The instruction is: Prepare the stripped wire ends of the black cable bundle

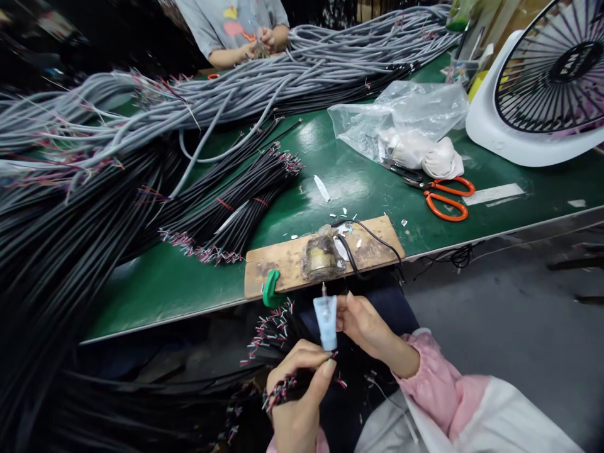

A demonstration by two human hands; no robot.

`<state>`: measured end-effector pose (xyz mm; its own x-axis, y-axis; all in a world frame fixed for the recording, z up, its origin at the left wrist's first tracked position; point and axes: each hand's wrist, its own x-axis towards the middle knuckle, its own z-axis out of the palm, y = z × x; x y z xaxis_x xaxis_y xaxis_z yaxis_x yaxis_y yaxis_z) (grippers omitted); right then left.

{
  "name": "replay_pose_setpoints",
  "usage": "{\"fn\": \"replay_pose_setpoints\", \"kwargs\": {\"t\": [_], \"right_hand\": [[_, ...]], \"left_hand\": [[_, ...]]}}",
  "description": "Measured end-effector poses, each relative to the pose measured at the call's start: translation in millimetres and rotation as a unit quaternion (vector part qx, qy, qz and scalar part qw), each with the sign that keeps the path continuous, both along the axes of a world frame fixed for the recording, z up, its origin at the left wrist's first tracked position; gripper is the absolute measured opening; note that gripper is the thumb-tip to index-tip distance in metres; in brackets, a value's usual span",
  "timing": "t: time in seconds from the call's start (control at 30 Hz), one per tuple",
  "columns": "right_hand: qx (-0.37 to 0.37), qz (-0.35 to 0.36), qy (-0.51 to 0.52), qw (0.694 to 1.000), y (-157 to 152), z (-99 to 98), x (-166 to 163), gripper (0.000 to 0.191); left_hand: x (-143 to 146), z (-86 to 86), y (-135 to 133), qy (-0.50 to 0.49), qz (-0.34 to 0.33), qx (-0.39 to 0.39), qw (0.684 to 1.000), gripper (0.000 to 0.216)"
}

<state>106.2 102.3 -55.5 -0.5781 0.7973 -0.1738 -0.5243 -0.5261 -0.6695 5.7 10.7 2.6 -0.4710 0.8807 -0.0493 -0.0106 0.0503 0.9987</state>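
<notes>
My left hand (302, 393) is closed around a bunch of thin black cables (285, 390) with red, white and dark wire ends. Its thumb and forefinger pinch one cable end just under a light blue tapered piece (325, 322). That piece sits in line with a metal shaft (324, 289) below a small motor (321, 257), which is fixed on a wooden board (278, 263). My right hand (363, 324) is beside the blue piece, fingers curled at its right edge; what they hold, if anything, is hidden. More cable ends (274, 330) lie behind my left hand.
A green clamp (270, 289) grips the board at the table edge. Black cable bundles (236, 217) and grey cables (226, 104) cover the left and back. Orange-handled scissors (448, 198), a plastic bag (401, 113) and a fan (533, 94) are right. Across the table a person's hands (259, 44) work.
</notes>
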Motion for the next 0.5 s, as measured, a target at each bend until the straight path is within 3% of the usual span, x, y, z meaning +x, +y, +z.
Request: {"fn": "replay_pose_setpoints", "kwargs": {"t": [0.17,0.27,0.33,0.4,0.5], "right_hand": [[0.078,0.004,-0.087,0.993,-14.7,-2.9,25.4,0.044],[0.139,0.041,-0.125,0.981,-23.8,2.8,35.5,0.041],[0.198,0.041,-0.163,0.966,-27.6,7.7,38.1,0.039],[0.269,0.029,-0.202,0.941,-28.8,13.5,38.0,0.034],[0.382,0.038,-0.208,0.9,-28.7,24.8,34.9,0.026]], "left_hand": [[-6.9,-5.5,-8.4,0.008,-0.046,-0.021,0.999,0.014],[-10.2,-11.8,-17.0,0.019,-0.092,-0.063,0.994,0.03],[-9.9,-16.7,-23.3,-0.007,-0.119,-0.118,0.986,0.043],[-8.2,-21.6,-28.4,-0.039,-0.139,-0.161,0.976,0.04],[-5.7,-28.5,-32.3,-0.059,-0.137,-0.162,0.975,0.036]]}}
